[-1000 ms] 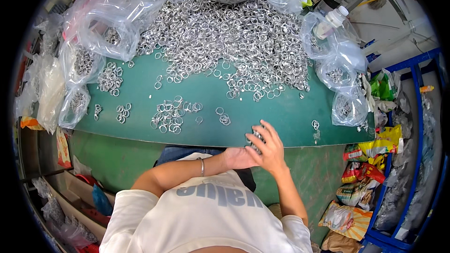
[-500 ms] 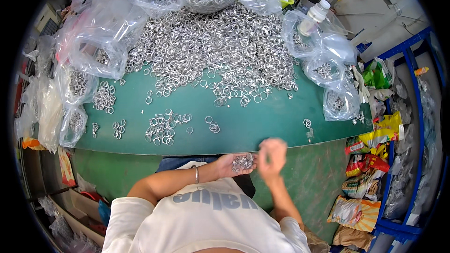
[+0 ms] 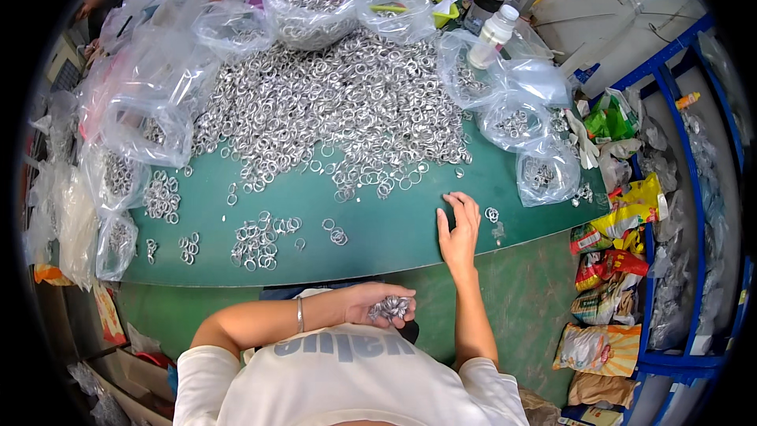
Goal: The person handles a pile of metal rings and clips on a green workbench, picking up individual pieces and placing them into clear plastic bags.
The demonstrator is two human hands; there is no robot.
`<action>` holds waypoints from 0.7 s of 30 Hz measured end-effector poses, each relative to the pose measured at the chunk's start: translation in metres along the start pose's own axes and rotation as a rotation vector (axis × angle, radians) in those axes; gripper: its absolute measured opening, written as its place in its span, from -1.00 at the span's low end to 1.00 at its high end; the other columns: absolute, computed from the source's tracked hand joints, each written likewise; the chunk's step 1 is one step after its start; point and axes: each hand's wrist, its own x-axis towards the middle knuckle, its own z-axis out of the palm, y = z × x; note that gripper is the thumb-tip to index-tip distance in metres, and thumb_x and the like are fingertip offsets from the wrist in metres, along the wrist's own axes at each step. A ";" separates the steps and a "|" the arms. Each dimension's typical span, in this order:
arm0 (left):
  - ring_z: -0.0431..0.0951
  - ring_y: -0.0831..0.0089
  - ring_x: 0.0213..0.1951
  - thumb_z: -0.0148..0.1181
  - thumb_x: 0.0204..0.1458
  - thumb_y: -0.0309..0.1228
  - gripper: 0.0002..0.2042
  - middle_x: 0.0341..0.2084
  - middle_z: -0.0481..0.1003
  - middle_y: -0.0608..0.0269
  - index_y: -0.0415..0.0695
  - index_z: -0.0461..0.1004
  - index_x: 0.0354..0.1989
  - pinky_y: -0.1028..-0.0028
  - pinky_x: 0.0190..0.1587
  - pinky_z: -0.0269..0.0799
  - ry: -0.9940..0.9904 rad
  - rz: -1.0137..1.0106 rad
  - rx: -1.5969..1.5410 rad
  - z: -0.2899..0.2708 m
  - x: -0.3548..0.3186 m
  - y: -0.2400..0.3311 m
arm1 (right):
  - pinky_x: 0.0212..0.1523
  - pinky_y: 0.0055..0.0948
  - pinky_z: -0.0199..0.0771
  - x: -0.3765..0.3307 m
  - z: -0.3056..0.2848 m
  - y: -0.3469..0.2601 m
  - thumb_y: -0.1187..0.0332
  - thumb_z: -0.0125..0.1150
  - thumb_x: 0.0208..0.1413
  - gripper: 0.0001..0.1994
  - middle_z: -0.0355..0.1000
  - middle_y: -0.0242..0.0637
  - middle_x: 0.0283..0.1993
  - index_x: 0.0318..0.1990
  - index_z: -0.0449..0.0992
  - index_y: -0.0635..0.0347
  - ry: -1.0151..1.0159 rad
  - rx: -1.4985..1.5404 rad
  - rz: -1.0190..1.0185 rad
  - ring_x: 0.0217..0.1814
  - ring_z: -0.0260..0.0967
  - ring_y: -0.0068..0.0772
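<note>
The left hand cups a bunch of small, shiny silver metal rings. The right hand points forward over the green table, thumb apart.

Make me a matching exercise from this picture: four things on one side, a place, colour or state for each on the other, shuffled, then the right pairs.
Things:
1. Left hand
2. Table
3. Right hand
4. Bottle

Places, colours, states:
A. Stretched forward, no ring visible in it
B. White, at the far right among clear bags
C. Cupped around a bunch of metal rings
D. Green

Right pairs: 1-C, 2-D, 3-A, 4-B
</note>
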 end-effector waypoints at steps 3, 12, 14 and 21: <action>0.44 0.50 -0.54 0.05 0.16 -0.20 -0.75 -0.47 0.46 0.21 -0.15 0.42 -0.37 0.66 -0.74 0.23 0.076 0.088 -0.028 0.028 -0.009 0.019 | 0.09 -0.21 0.21 0.000 0.001 0.003 0.49 0.19 -0.01 -0.73 0.34 -0.13 -0.04 -0.11 0.45 0.27 0.049 0.029 0.041 0.07 0.26 -0.08; 0.54 0.38 -0.43 -0.03 0.18 -0.27 -0.76 -0.46 0.49 0.18 -0.20 0.44 -0.21 0.51 -0.47 0.48 -0.002 0.542 0.019 0.086 0.073 0.190 | 0.03 -0.18 0.30 0.000 0.005 0.001 0.52 0.20 -0.04 -0.80 0.33 -0.04 -0.06 -0.21 0.47 0.33 0.131 0.048 0.121 0.00 0.27 0.00; 0.53 0.38 -0.33 -0.08 0.20 -0.25 -0.73 -0.41 0.49 0.18 -0.19 0.42 -0.16 0.44 -0.37 0.50 0.166 0.676 0.094 0.115 0.099 0.233 | 0.01 -0.18 0.31 0.001 0.005 0.003 0.51 0.21 -0.04 -0.81 0.33 -0.04 -0.08 -0.22 0.47 0.33 0.148 0.052 0.122 -0.01 0.28 0.00; 0.43 0.25 0.01 -0.17 0.23 -0.29 -0.64 -0.04 0.42 0.12 -0.19 0.24 0.14 0.17 0.05 0.36 0.126 0.914 0.243 0.155 0.163 0.304 | 0.00 -0.21 0.31 0.002 0.001 0.001 0.50 0.24 -0.06 -0.80 0.32 -0.09 -0.07 -0.24 0.48 0.31 0.129 0.055 0.162 -0.03 0.28 -0.02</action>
